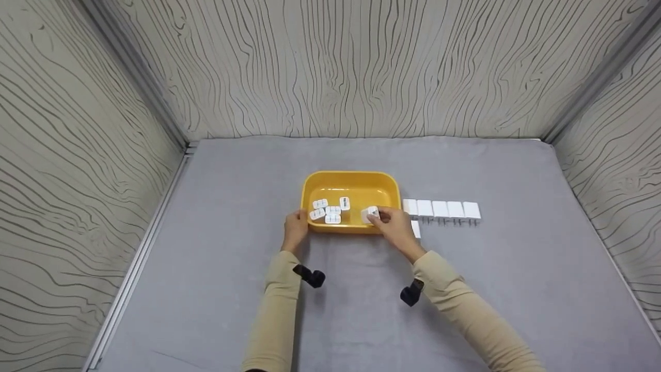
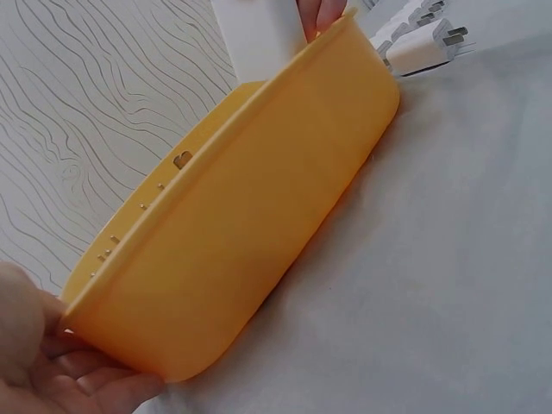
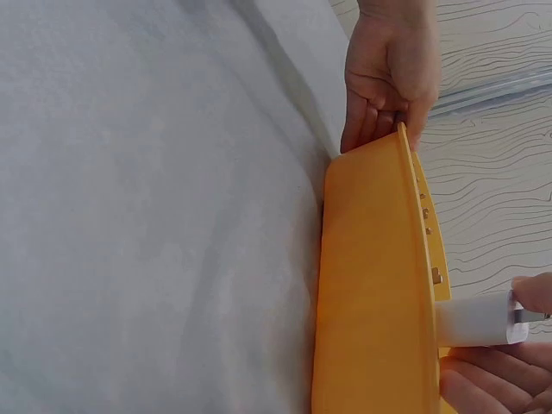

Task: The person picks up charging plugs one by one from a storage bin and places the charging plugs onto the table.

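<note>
Left sleeve [image 1: 279,320] and right sleeve [image 1: 472,307]: long, beige fabric, creased along the forearm. A narrow dark edge [image 1: 255,370] shows at the left sleeve's near end. Left wrist camera [image 1: 312,278] and right wrist camera [image 1: 411,293]: black, compact, rounded at one end (finer detail too small to tell). Left hand [image 1: 296,230] and right hand [image 1: 393,226]: bare.

PLACE: booth-like work enclosure | wood-grain-patterned walls [image 1: 335,67] on three sides | metal corner strips [image 1: 137,72] | grey cloth-covered surface [image 1: 217,232]

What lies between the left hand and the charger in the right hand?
In the head view, between the left hand and the held charger: the left wall of the tub, a group of chargers inside it, then bare tub floor.
</note>
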